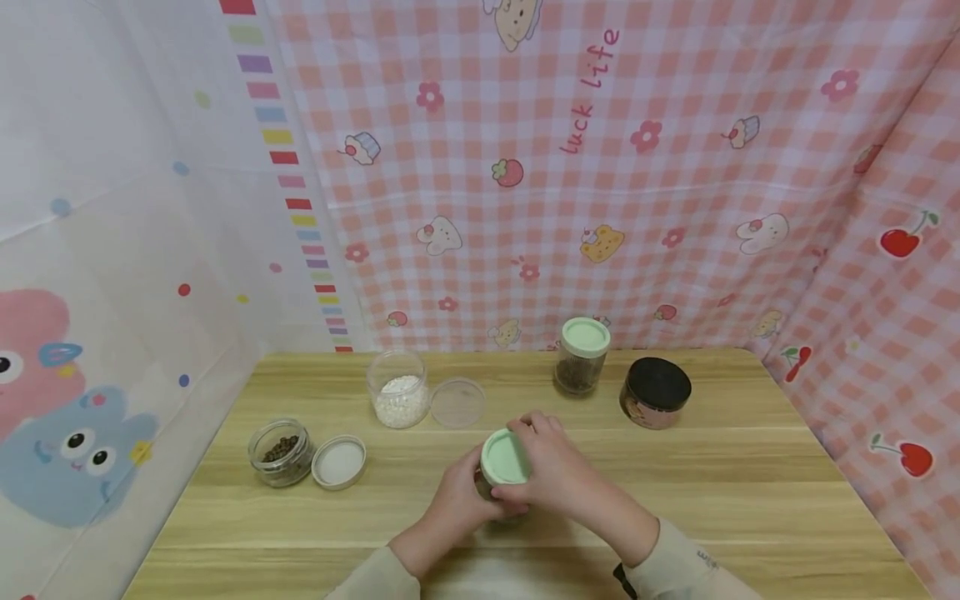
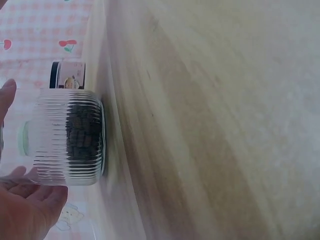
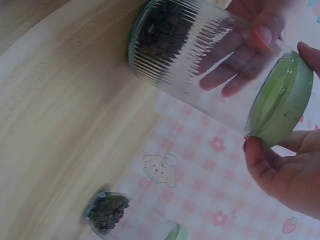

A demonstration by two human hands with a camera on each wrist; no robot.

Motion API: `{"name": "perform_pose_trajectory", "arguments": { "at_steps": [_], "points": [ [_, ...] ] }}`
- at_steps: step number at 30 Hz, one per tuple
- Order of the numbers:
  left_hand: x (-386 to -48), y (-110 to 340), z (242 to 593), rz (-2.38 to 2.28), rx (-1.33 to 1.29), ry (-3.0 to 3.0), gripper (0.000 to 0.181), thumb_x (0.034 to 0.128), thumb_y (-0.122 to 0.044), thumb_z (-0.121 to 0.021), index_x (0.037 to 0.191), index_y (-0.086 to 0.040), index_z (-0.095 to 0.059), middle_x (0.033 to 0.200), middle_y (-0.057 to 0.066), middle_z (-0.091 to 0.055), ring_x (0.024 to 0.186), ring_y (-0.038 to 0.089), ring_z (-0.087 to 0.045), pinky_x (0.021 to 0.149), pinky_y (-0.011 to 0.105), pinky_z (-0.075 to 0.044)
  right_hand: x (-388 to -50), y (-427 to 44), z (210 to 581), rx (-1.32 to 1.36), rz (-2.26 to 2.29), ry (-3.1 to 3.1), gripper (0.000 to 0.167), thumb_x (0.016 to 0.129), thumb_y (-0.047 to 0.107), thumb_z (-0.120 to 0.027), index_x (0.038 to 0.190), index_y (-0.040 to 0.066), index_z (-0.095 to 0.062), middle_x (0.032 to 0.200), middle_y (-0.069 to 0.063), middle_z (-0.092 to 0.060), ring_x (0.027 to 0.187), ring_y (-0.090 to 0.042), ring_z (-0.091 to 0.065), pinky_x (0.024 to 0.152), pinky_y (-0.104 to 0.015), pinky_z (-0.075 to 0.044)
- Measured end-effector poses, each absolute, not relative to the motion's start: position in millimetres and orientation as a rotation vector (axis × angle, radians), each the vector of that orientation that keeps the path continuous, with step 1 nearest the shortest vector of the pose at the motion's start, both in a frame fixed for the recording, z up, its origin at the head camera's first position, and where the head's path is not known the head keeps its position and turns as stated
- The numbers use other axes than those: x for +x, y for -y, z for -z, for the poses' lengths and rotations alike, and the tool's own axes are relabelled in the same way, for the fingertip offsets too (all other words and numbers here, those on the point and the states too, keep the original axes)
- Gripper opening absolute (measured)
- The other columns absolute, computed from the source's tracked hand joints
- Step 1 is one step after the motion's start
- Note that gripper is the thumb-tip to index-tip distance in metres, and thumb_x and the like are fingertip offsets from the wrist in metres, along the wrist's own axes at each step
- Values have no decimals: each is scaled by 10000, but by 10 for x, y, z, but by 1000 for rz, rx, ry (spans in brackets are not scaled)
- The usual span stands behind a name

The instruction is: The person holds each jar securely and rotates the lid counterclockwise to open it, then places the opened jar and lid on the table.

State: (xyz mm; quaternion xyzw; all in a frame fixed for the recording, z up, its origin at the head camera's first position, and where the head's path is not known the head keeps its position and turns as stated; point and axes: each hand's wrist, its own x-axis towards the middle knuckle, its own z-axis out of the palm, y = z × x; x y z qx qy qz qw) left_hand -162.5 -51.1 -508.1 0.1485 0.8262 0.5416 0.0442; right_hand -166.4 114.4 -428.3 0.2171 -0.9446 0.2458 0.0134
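Observation:
A ribbed clear jar [image 2: 70,137] with dark chunks at its bottom stands at the near middle of the table. Its pale green lid [image 1: 506,457] sits on the mouth. My left hand [image 1: 459,498] holds the jar's side, fingers curled round the glass, as the right wrist view also shows. With fingers and thumb at its rim, my right hand [image 1: 553,472] grips the lid [image 3: 285,102].
At left are an open jar of brown pieces [image 1: 282,454] and a lid [image 1: 339,462]. Behind stand an open jar of white grains [image 1: 401,400] and a clear lid [image 1: 458,403]. Back right: a green-lidded jar [image 1: 581,358] and a black-lidded jar [image 1: 655,393].

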Motion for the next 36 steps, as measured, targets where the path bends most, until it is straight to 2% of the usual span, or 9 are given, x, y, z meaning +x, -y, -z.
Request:
{"name": "perform_pose_trajectory", "arguments": {
  "at_steps": [7,19,36],
  "points": [
    [-1639,520,5064,-1629,464,-2533,928,617,-429,-864,1407,-215,-427,1319,-51,-558,1192,169,-530,985,412,-453,-1694,-1167,4299,721,-765,2934,822,625,476,-835,1255,30,-551,1213,-116,-522,1079,-275,-475,836,-412,-483],
    [-1693,521,5019,-1539,471,-2614,948,562,-464,-879,1375,-202,-468,1251,-40,-600,1132,155,-558,946,383,-471,-1742,-1187,4272,807,-765,2912,805,620,442,-846,1251,23,-572,1214,-104,-535,1082,-264,-483,841,-403,-477],
    [-1672,503,4971,-1525,500,-2640,889,605,-431,-865,1350,-145,-473,1211,-12,-611,1103,163,-568,937,396,-469,-1804,-1247,4245,894,-749,2936,785,642,412,-847,1279,56,-557,1254,-94,-536,1160,-278,-480,895,-435,-472]
  ]
}}
